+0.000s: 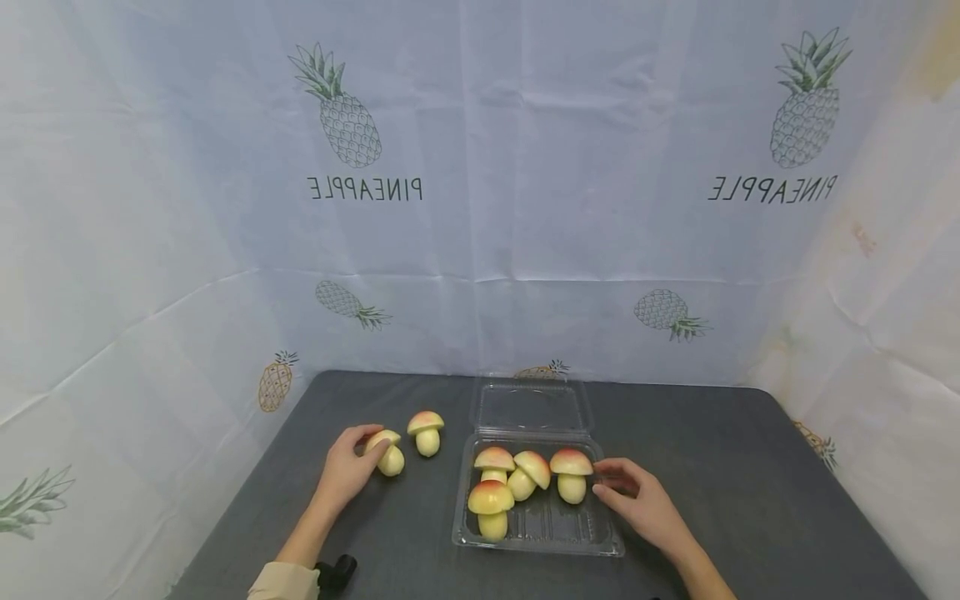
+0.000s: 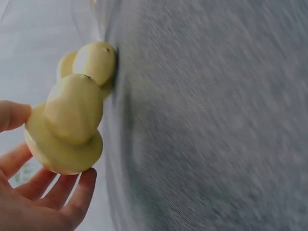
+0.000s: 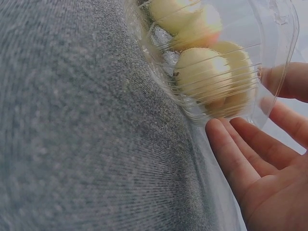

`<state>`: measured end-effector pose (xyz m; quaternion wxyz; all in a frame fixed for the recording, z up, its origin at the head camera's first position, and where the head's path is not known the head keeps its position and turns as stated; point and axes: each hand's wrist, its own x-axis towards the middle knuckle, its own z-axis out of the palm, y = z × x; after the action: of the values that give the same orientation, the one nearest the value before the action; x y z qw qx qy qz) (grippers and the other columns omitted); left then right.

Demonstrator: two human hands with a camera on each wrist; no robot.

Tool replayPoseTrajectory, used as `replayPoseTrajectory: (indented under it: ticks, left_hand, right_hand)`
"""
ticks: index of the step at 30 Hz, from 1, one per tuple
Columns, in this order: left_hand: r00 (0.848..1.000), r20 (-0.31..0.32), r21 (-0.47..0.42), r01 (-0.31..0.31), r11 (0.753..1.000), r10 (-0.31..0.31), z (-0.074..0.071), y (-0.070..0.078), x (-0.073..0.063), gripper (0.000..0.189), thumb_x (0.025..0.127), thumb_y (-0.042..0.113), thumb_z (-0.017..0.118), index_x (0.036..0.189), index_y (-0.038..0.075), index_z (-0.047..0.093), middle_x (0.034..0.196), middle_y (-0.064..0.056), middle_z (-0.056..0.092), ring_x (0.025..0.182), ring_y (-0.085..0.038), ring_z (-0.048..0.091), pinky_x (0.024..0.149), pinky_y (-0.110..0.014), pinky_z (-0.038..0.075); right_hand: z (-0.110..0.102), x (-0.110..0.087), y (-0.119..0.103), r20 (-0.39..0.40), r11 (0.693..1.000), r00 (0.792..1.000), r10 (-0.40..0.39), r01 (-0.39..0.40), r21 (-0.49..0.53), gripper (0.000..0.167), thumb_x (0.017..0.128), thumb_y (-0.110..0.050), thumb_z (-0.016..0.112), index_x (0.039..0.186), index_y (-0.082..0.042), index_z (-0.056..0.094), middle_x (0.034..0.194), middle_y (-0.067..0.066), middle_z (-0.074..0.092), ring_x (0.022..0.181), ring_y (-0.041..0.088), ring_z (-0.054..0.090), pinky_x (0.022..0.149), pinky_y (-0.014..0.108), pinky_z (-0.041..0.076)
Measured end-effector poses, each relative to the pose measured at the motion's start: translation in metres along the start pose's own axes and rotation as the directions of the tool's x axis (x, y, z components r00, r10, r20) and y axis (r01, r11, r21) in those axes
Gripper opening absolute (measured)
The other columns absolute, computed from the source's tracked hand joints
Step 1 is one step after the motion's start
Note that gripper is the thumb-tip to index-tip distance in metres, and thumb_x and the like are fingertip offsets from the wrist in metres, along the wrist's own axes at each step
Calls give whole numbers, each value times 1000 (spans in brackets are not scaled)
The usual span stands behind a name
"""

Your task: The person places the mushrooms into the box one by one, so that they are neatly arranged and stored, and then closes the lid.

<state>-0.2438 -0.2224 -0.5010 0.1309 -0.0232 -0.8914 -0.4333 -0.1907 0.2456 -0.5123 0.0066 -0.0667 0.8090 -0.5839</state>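
In the head view my left hand point(image 1: 352, 467) grips the cap of a toy mushroom point(image 1: 391, 461) with a yellow stem, left of the container. The left wrist view shows thumb and fingertips around the cap's edge, the stem point(image 2: 74, 110) facing the camera. My right hand point(image 1: 639, 500) is at the right rim of a clear plastic container point(image 1: 536, 542), its fingers loosely extended beside a toy mushroom point(image 1: 572, 477) with a red-yellow cap. Seen from the right wrist, fingertips point(image 3: 215, 126) lie right at the container's clear side, and the thumb shows through its plastic.
Inside the container, more toy mushrooms point(image 1: 491, 508) sit at the left and middle. Its clear lid point(image 1: 531, 406) lies folded back behind it. Another toy mushroom point(image 1: 427, 433) stands on the dark table point(image 1: 697, 450) near my left hand. Pineapple-printed cloth point(image 1: 525, 233) surrounds the table.
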Motion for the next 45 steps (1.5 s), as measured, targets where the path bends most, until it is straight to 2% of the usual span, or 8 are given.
replayPoseTrajectory:
  ticks: [6,13,17,20,26,33,40,45]
  left_hand:
    - [998,1,-65,-56,996,56,4,16,-3,39,97,26,73,128,4,68,123,-12,62,115,-31,58,97,-55,51]
    - [996,14,-133,-85,987,88,7,37,-5,33,95,24,76,124,10,70,121,-6,63,114,-23,58,95,-48,53]
    - [992,20,-168,-118,979,123,9,49,-7,34,95,23,76,124,8,70,120,-6,63,113,-23,59,93,-46,54]
    - [986,25,-177,-158,971,165,10,57,-9,35,94,22,76,125,6,70,119,-6,64,113,-24,59,91,-47,54]
    - [970,42,-161,-230,960,239,13,77,-12,34,93,20,77,125,9,70,119,-2,64,109,-21,60,89,-43,55]
    - [959,72,-176,-257,950,273,21,97,-15,32,92,19,78,122,11,72,116,2,64,101,-18,60,81,-34,54]
    - [942,89,-208,-301,931,325,31,111,-18,30,91,18,78,120,14,73,117,4,64,104,-18,62,84,-38,56]
    - [931,98,-212,-326,921,352,37,119,-20,29,92,20,78,121,17,73,119,6,64,109,-19,59,84,-40,56]
  right_hand:
    - [0,0,0,-5,1000,1000,8,-8,-1,40,94,-18,75,128,-3,63,132,18,62,110,22,65,83,28,56]
    - [0,0,0,-5,1000,1000,0,0,0,40,94,-19,75,128,-3,63,131,18,62,109,20,65,83,28,56]
    - [0,0,0,-7,1000,1000,-1,1,-2,40,94,-19,75,128,-3,63,131,18,62,109,21,65,83,28,56]
    - [1,0,1,-9,1000,1000,1,-1,0,39,94,-19,75,128,-3,63,131,18,62,109,21,65,83,28,56]
    - [1,0,3,-9,1000,1000,4,-4,6,39,94,-18,75,128,-3,63,131,18,62,108,19,65,83,28,56]
    - [1,0,2,-12,1000,1000,6,-6,5,40,94,-18,75,128,-3,64,131,17,62,109,21,65,83,28,56]
    - [1,1,2,-19,1000,1000,7,-7,6,39,93,-18,76,128,-3,64,131,17,63,109,22,65,83,28,56]
    - [2,1,2,-30,1000,1000,8,-8,2,38,93,-17,76,127,-4,65,130,16,63,108,20,66,83,28,56]
